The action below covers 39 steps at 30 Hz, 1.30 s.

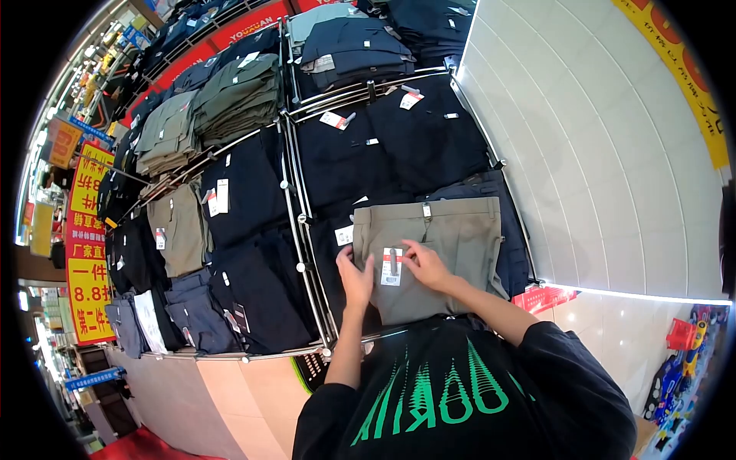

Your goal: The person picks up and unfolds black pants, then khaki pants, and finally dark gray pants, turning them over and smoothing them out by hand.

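Folded grey-green trousers (452,238) lie on top of dark folded trousers at the front of the rack, waistband away from me. A white and red price tag (391,270) with a grey security clip hangs on them. My left hand (356,277) rests at their left edge, fingers apart, thumb near the tag. My right hand (424,264) is just right of the tag, its thumb and index finger close to the tag's upper right edge; whether they touch it is unclear.
Metal rack bars (301,222) divide stacks of black trousers (383,146). More folded trousers (238,100) fill shelves at the left. A pale panel wall (583,146) stands at the right. Yellow and red signs (90,245) hang at the far left.
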Each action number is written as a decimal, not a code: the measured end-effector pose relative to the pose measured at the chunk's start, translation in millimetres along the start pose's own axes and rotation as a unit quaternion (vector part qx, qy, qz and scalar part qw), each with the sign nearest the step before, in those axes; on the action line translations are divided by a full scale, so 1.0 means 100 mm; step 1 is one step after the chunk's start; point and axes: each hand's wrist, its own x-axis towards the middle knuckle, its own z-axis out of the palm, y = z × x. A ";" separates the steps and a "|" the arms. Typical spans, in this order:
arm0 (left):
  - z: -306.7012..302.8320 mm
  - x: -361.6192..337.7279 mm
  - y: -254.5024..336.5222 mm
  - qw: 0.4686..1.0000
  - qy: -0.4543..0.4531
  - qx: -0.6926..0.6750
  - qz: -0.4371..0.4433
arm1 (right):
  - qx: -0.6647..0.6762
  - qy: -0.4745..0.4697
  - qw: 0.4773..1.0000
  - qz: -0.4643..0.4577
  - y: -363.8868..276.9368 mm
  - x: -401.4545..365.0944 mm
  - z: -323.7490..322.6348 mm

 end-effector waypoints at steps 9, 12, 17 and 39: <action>0.28 0.40 0.12 0.984 -0.144 -0.084 -0.056 | 0.039 0.119 0.991 0.036 0.30 -0.39 -0.58; 0.18 0.21 0.29 0.979 -0.167 -0.116 -0.030 | 0.035 0.144 0.988 0.045 0.34 -0.46 -0.72; 0.07 -0.13 0.33 0.966 -0.199 -0.091 0.135 | -0.042 0.162 0.986 -0.025 0.12 -0.34 -0.88; -0.12 -0.30 0.21 0.932 -0.277 -0.230 -0.033 | -0.323 -0.022 0.925 -0.198 -0.05 0.22 -0.89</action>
